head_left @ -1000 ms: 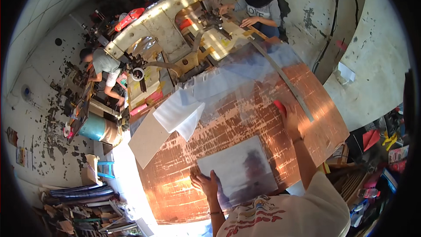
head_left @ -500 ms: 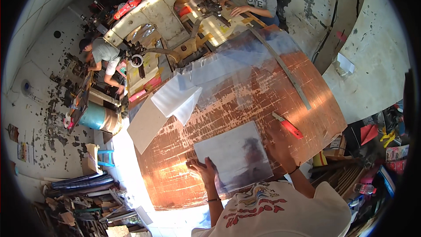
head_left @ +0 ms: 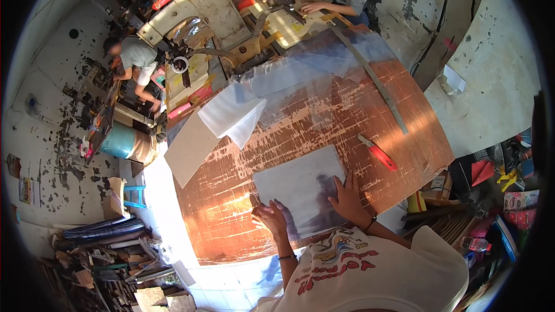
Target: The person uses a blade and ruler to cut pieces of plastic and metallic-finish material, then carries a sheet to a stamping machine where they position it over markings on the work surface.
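Observation:
A rectangular stack of glossy, see-through plastic sheets [head_left: 298, 182] lies on the worn brown work table [head_left: 231, 219], in front of me. Dark reflections show on its right part. My left hand [head_left: 272, 218] rests at its left edge, fingers bent and apart, with the thumb side against the sheets. Over the right edge lies my right hand [head_left: 348, 202], fingers spread and pointing away from me. To the right, beyond that hand, is a red utility knife [head_left: 381, 156] with its blade end pointing up and left.
A beige board [head_left: 193, 156] and folded white translucent sheets [head_left: 231, 112] lie at the table's left. A long metal ruler [head_left: 373, 75] crosses the far right. Clear film [head_left: 300, 75] covers the far edge. Beyond stand machines [head_left: 214, 20] and two people working.
My right hand has come from beside the stack onto its right edge, fingers now spread. My left hand stays at the left edge. The whole view has shifted slightly.

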Demonstrator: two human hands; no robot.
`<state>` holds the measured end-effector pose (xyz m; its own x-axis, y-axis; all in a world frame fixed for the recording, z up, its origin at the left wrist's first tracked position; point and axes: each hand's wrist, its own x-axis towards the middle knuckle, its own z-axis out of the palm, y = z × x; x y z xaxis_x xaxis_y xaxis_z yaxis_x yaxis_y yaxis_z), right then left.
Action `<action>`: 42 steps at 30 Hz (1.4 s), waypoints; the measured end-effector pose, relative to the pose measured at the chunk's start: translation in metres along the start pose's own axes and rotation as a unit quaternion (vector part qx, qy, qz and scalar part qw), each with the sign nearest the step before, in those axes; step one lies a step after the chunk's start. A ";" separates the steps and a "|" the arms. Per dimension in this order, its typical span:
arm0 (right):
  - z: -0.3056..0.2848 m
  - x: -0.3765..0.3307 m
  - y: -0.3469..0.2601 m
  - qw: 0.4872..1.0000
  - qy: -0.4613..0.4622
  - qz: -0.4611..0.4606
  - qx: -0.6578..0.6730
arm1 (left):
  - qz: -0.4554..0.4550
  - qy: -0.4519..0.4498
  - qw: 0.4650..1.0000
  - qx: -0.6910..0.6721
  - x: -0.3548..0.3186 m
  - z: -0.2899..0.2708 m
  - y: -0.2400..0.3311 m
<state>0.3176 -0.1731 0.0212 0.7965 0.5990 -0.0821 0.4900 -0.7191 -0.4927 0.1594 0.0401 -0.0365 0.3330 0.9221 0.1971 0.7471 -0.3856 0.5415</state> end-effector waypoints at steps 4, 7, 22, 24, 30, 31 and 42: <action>0.003 0.004 -0.006 0.998 -0.023 -0.017 0.058 | 0.011 -0.004 0.996 -0.085 0.000 -0.003 0.026; -0.003 0.010 -0.001 0.997 -0.020 -0.023 0.068 | 0.017 0.007 1.000 -0.013 0.006 0.005 0.014; -0.012 0.068 0.036 0.970 -0.078 0.097 0.210 | -0.072 -0.111 0.990 -0.052 0.034 -0.003 0.003; 0.000 0.065 0.045 0.992 0.023 -0.026 0.121 | -0.078 -0.115 0.990 -0.033 0.028 -0.009 0.025; -0.003 0.070 0.022 0.970 -0.024 0.066 0.234 | -0.079 -0.202 0.917 -0.334 0.043 -0.053 0.006; 0.016 0.071 0.045 0.982 0.049 0.032 0.178 | -0.109 -0.205 0.881 -0.413 0.042 -0.064 0.024; 0.020 0.038 -0.129 0.822 0.010 -0.190 0.536 | 0.007 -0.063 0.854 -0.516 0.049 -0.262 -0.104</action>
<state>0.2780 -0.0502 0.0647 0.6693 0.6946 0.2638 0.1202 0.2491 -0.9610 -0.0527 0.1337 0.1308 0.4453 0.8816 0.1562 -0.1417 -0.1029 0.9845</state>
